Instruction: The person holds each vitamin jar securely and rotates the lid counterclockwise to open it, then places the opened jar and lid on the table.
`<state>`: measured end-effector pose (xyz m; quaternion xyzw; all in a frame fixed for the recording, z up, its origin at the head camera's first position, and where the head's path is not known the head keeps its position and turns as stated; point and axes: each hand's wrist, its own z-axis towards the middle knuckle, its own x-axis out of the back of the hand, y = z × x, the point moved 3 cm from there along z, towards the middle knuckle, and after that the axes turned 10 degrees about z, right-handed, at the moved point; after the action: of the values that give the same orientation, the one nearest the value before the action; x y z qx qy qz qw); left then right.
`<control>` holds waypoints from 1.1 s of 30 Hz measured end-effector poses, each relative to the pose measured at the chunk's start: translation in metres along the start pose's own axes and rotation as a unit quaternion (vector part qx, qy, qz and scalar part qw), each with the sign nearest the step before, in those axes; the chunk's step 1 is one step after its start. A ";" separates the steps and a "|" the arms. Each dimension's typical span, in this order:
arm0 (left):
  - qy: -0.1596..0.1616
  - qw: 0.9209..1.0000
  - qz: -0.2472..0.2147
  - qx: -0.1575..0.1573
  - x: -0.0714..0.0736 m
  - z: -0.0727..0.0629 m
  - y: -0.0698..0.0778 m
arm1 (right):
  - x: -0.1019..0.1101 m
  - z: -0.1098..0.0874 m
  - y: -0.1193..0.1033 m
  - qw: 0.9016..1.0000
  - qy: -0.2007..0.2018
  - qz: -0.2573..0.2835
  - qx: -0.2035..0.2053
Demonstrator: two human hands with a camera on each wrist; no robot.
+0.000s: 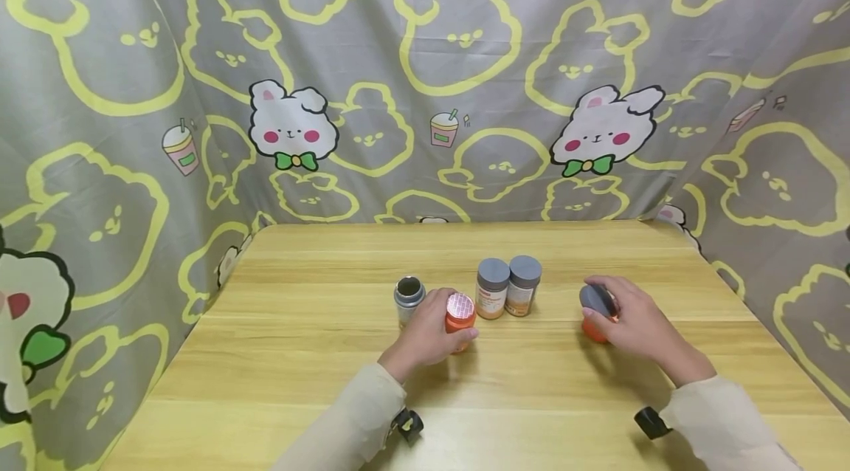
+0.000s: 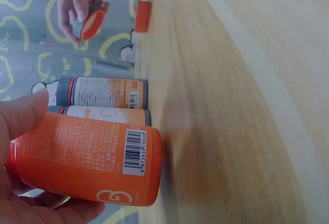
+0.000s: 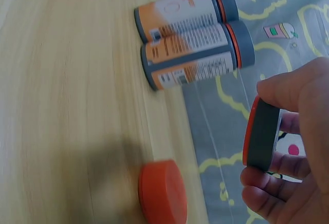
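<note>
My left hand (image 1: 425, 332) grips an orange bottle (image 2: 92, 157) by its upper part; a shiny foil-like seal covers its mouth. The bottle stands upright at the table surface. To the right, my right hand (image 1: 639, 325) pinches a dark grey cap (image 3: 263, 134) with an orange underside between thumb and fingers. Below that cap, an orange cap (image 3: 163, 192) lies on the table. Left of my left hand stands a grey bottle (image 1: 408, 290) with an uncovered dark mouth, partly hidden by the hand.
Two grey-capped bottles with white and orange labels, one (image 1: 492, 294) beside the other (image 1: 524, 290), stand close together between my hands. The wooden table (image 1: 319, 390) meets a patterned grey curtain (image 1: 372, 131) at its back and sides.
</note>
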<state>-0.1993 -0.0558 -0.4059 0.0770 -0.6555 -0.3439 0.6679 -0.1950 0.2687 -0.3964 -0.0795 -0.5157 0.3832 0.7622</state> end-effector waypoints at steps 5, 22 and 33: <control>-0.002 1.000 -0.001 0.005 -0.001 0.000 0.000 | 0.007 -0.005 0.009 1.000 -0.005 -0.005 -0.013; -0.013 1.000 -0.010 0.027 -0.001 0.001 0.000 | 0.019 -0.018 0.037 0.997 -0.030 -0.015 -0.064; -0.012 1.000 0.000 0.021 0.001 0.000 0.000 | 0.019 -0.027 0.052 0.994 -0.044 -0.023 -0.095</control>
<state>-0.1995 -0.0561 -0.4048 0.0868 -0.6709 -0.3306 0.6581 -0.1944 0.3247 -0.4217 -0.1226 -0.5841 0.3178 0.7368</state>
